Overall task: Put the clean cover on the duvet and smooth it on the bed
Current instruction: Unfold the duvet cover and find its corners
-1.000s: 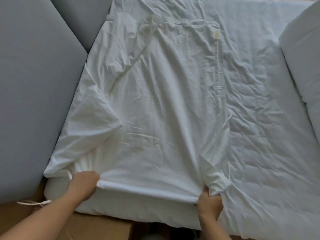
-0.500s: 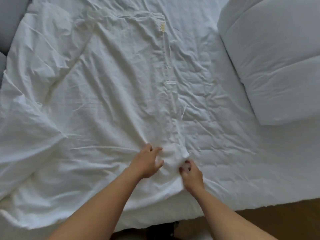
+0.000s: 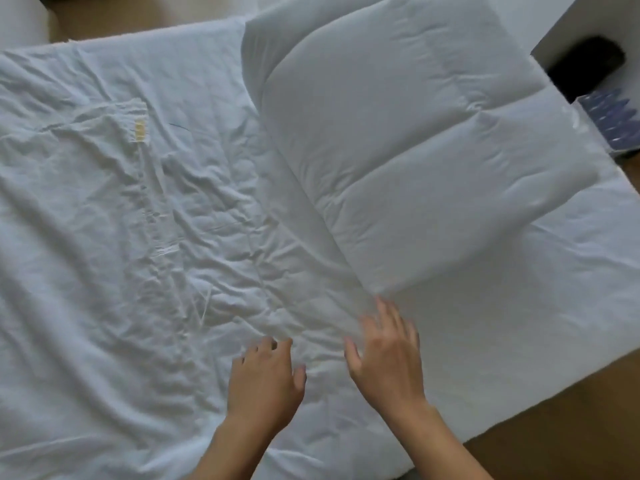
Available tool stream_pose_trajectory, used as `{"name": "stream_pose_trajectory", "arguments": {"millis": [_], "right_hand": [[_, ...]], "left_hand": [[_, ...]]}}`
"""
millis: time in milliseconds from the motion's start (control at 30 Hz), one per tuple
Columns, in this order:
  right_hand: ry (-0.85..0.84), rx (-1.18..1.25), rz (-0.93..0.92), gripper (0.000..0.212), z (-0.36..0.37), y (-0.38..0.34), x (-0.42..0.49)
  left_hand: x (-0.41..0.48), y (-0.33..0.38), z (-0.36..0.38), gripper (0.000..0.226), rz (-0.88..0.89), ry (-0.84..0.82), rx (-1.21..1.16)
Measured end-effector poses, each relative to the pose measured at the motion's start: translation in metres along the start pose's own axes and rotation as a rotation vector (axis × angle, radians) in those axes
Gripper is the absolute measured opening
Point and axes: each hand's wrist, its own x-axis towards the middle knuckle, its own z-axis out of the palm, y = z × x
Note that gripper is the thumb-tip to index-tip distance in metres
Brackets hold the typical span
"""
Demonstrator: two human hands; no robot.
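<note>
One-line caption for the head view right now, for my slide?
Both open hands, left and right, over a wrinkled white sheet beside a folded puffy white duvet.

White cover (image 3: 86, 237) with a yellow tag (image 3: 140, 130); white duvet (image 3: 415, 133); brown floor (image 3: 571, 427).

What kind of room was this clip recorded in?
Most likely a bedroom: a bed with a folded white duvet, a crumpled cover spread beside it, and wooden floor.
</note>
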Motion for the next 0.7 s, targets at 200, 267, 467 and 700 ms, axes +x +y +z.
{"name": "stream_pose_trajectory", "arguments": {"millis": [200, 267, 467, 700], "right_hand": [[0.564, 0.142, -0.141, 0.041, -0.135, 0.098, 0.123], [0.578, 0.130, -0.078, 0.061, -0.178, 0.135, 0.183], [-0.095, 0.371, 0.428, 0.135, -0.228, 0.257, 0.347], [-0.518, 0.808, 0.472, 0.095, -0.190, 0.325, 0.367]], "left_hand": [[0.132, 0.108, -0.062, 0.069, -0.206, 0.179, -0.816], [0.172, 0.130, -0.094, 0.084, -0.327, 0.177, -1.204], [0.230, 0.150, -0.128, 0.120, -0.497, 0.136, -1.458], [0.254, 0.138, -0.092, 0.080, -0.368, -0.110, -1.773]]}}
